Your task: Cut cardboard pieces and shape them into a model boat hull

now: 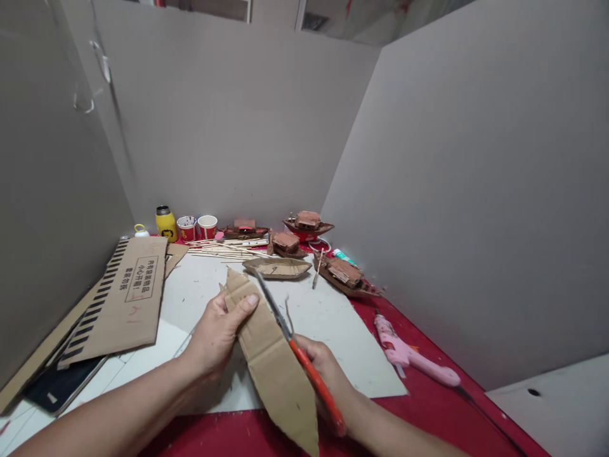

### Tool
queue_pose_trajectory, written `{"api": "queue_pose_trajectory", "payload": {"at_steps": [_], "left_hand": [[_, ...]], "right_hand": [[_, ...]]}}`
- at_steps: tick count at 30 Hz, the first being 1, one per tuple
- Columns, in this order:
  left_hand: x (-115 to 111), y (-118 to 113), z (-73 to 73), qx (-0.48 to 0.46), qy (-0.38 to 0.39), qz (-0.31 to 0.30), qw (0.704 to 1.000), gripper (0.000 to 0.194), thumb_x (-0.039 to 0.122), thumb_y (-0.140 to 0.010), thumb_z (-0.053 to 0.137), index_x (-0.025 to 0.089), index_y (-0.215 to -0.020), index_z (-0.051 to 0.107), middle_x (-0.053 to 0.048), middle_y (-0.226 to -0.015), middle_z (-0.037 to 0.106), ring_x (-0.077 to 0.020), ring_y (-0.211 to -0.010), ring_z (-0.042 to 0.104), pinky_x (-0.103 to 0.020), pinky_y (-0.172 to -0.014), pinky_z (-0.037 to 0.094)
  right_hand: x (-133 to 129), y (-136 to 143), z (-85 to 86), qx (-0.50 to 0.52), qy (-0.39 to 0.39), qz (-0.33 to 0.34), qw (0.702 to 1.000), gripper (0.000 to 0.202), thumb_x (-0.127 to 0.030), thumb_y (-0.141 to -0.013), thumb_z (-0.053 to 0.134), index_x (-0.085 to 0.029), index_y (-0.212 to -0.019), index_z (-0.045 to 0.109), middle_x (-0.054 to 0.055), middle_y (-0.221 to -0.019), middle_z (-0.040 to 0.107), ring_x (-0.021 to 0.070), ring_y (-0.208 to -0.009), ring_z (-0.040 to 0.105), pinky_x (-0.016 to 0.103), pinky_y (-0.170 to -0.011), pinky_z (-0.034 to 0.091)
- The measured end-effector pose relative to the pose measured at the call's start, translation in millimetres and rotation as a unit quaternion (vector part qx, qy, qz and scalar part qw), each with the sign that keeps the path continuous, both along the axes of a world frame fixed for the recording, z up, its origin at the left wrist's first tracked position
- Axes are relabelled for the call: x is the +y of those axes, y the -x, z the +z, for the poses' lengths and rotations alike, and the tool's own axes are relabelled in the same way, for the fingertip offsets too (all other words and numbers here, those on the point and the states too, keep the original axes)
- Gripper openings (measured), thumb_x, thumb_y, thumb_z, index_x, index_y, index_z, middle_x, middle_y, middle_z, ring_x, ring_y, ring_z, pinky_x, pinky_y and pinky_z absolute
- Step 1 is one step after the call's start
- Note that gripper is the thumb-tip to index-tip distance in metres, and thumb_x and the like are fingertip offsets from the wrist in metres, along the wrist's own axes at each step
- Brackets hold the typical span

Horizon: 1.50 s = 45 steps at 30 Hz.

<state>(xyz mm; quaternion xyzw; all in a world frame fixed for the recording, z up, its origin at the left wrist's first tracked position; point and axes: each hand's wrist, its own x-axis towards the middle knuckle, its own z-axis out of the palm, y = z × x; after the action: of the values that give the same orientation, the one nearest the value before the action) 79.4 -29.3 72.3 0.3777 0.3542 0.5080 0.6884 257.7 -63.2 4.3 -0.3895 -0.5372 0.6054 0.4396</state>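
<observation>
grey partition walls [238, 127] are set around a red-covered table [371, 324], on which a white paper sheet [337, 343] is laid. a pointed, boat-shaped piece of corrugated cardboard [280, 374] is held above the sheet by the left hand [216, 327], its thumb pressed on it near the far tip, while red-handled scissors [311, 376] are gripped by the right hand [332, 369], its fingers curled round the handles and partly hidden, the blades parted beside the cardboard's right edge. beyond, a plain cardboard hull [280, 269] and four roofed model boats [345, 273] are ranged, with a pink glue gun [419, 360] seen at the right
</observation>
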Motion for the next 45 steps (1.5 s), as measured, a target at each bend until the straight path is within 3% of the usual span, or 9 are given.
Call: {"api": "queue_pose_trajectory", "payload": {"at_steps": [4,8,12,15,21,27,32,37,45], "left_hand": [[9,7,6.7,-0.012,-0.013,0.066,0.998,0.029,0.037,-0.071,0.080,0.016,-0.085,0.066,0.000,-0.072,0.071,-0.0127,-0.064,0.063,-0.023,-0.064,0.051],[20,14,13.0,-0.007,-0.034,0.122,0.992,0.032,0.040,-0.072,0.078,0.016,-0.090,0.067,-0.002,-0.075,0.074,-0.0151,-0.068,0.066,-0.024,-0.065,0.050],[24,15,11.8,-0.013,-0.047,0.145,0.988,0.031,0.041,-0.075,0.075,0.019,-0.095,0.067,-0.001,-0.079,0.076,-0.0174,-0.076,0.069,-0.026,-0.071,0.052],[14,7,2.9,-0.006,-0.025,0.122,0.992,0.032,0.040,-0.074,0.076,0.018,-0.096,0.068,-0.003,-0.082,0.076,-0.0185,-0.077,0.070,-0.027,-0.071,0.053],[-16,-11,-13.2,0.029,0.013,-0.084,0.996,0.027,0.030,-0.072,0.079,0.014,-0.093,0.072,-0.009,-0.084,0.077,-0.0198,-0.070,0.070,-0.028,-0.066,0.054],[3,10,14.5,0.039,-0.058,0.023,0.997,0.025,0.027,-0.072,0.079,0.014,-0.092,0.074,-0.008,-0.088,0.077,-0.0203,-0.079,0.070,-0.027,-0.070,0.056],[10,28,33.9,0.015,-0.075,0.049,0.996,0.026,0.022,-0.068,0.079,0.014,-0.093,0.075,-0.008,-0.094,0.077,-0.0235,-0.084,0.070,-0.034,-0.078,0.058],[11,31,33.2,0.014,-0.076,0.057,0.995,0.027,0.021,-0.066,0.080,0.015,-0.092,0.075,-0.008,-0.089,0.076,-0.0226,-0.078,0.070,-0.034,-0.073,0.058],[13,28,27.6,0.052,-0.103,0.018,0.993,0.023,0.021,-0.071,0.075,0.016,-0.093,0.076,-0.007,-0.092,0.077,-0.0218,-0.083,0.069,-0.031,-0.075,0.057]], "right_hand": [[11,-10,-4.7,-0.027,-0.008,-0.086,0.996,0.042,-0.055,-0.085,0.062,-0.019,-0.068,0.050,-0.008,-0.045,0.046,0.0062,-0.036,0.039,0.017,-0.036,0.029],[17,-16,-7.5,0.050,0.025,-0.062,0.997,0.049,-0.065,-0.086,0.050,-0.017,-0.079,0.054,-0.007,-0.046,0.049,0.0053,-0.030,0.036,0.017,-0.033,0.025],[9,-13,0.4,0.051,0.001,-0.029,0.998,0.043,-0.058,-0.080,0.065,-0.016,-0.087,0.055,-0.007,-0.047,0.050,0.0060,-0.034,0.041,0.017,-0.035,0.029],[1,-8,6.2,0.024,0.000,-0.035,0.999,0.038,-0.051,-0.079,0.070,-0.017,-0.086,0.053,-0.009,-0.048,0.049,0.0052,-0.036,0.041,0.016,-0.037,0.030],[-4,-7,9.9,0.007,-0.021,-0.050,0.999,0.036,-0.049,-0.080,0.069,-0.019,-0.086,0.049,-0.008,-0.053,0.048,0.0071,-0.039,0.041,0.019,-0.038,0.033],[-1,-20,14.2,-0.091,-0.074,-0.013,0.993,0.039,-0.058,-0.087,0.057,-0.019,-0.085,0.051,-0.007,-0.058,0.041,0.0077,-0.045,0.034,0.020,-0.041,0.028],[2,-18,11.2,-0.097,-0.121,0.079,0.985,0.063,-0.080,-0.078,0.045,-0.019,-0.093,0.050,-0.005,-0.063,0.041,0.0098,-0.051,0.030,0.022,-0.045,0.027],[3,-15,14.7,-0.178,-0.206,0.092,0.958,0.061,-0.079,-0.081,0.038,-0.020,-0.089,0.050,-0.002,-0.070,0.044,0.0133,-0.060,0.032,0.026,-0.055,0.032],[1,-17,22.2,-0.217,-0.197,0.118,0.949,0.058,-0.079,-0.082,0.037,-0.021,-0.083,0.044,-0.004,-0.067,0.039,0.0131,-0.058,0.028,0.026,-0.053,0.028]]}}
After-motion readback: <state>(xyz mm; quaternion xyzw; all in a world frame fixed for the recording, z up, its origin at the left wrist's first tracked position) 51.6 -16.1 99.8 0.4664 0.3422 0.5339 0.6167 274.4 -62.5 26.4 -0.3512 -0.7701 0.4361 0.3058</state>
